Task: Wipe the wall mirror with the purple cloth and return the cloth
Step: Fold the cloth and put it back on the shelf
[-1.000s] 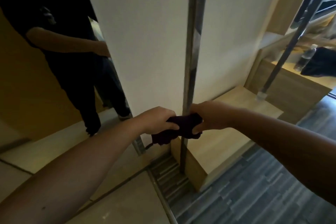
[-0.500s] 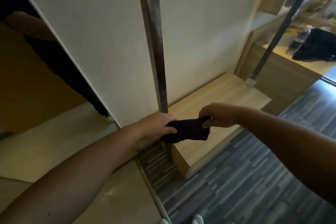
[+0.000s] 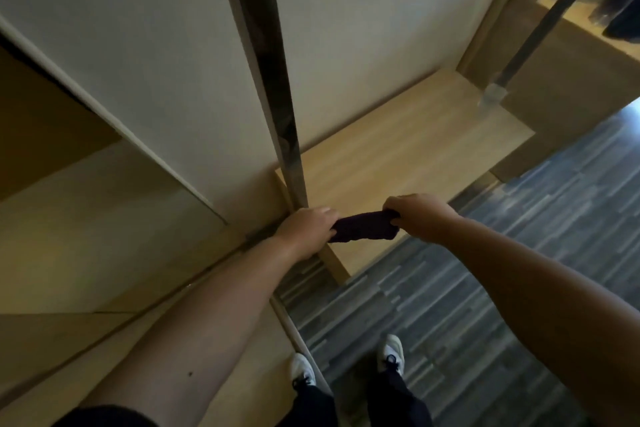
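Note:
The purple cloth [image 3: 363, 226] is bunched into a short roll and stretched between both hands. My left hand [image 3: 306, 227] grips its left end and my right hand [image 3: 420, 217] grips its right end. Both hands hover just above the front corner of a low wooden platform [image 3: 398, 156]. The wall mirror [image 3: 86, 184] fills the left side of the view, and its lower edge runs down past my left forearm. A dark metal pole [image 3: 266, 55] rises from the platform just behind my left hand.
A white wall panel [image 3: 363, 28] stands behind the platform. A higher wooden counter [image 3: 571, 55] sits at the upper right with a second pole [image 3: 540, 31] and dark items on it. Grey striped flooring [image 3: 467, 288] lies below, with my white shoes [image 3: 391, 354] on it.
My view has tilted downward, so my shoes now show and the reflected person has left the frame. Both hands have lowered the cloth toward the platform's corner, still holding both ends.

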The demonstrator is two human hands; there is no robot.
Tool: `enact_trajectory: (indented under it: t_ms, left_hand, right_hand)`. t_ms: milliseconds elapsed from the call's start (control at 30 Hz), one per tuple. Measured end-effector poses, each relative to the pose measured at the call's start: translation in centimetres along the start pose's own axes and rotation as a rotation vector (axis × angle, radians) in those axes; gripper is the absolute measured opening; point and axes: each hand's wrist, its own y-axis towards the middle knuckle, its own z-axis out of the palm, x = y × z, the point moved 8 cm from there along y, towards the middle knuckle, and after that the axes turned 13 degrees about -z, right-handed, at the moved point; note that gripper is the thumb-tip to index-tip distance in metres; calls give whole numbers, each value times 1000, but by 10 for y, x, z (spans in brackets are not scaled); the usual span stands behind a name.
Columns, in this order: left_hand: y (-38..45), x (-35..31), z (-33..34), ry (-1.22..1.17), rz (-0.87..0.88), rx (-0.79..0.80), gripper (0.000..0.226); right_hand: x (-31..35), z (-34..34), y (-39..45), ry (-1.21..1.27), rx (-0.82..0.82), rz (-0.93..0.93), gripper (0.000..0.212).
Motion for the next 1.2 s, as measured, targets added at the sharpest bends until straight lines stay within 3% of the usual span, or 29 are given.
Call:
enact_trajectory:
  t_ms: [233, 500, 600, 800, 900, 1067, 1200]
  left_hand:
    - [74, -2, 60, 115, -33, -109, 10]
    - [129, 17, 91, 284, 2, -405, 15]
    - [134, 23, 114, 355, -9, -439, 12]
    - [116, 26, 202, 318, -52, -123, 42]
    - [97, 41, 233, 385, -153, 130, 69]
    - [91, 43, 238, 465, -211, 246, 78]
    - [88, 37, 228, 479, -241, 313, 77]
  right_hand:
    - [-71, 57, 59, -72, 15, -45, 13]
    - [-109, 82, 117, -286, -296, -160, 16]
    - [-108, 108, 125, -337, -295, -198, 27]
    - [-106, 187, 114, -258, -81, -237, 36]
    - [-111, 212, 95, -234, 118, -184, 68]
    - [-102, 238, 73, -272, 303, -70, 90]
    - [-94, 224, 77, -212, 355, -53, 92]
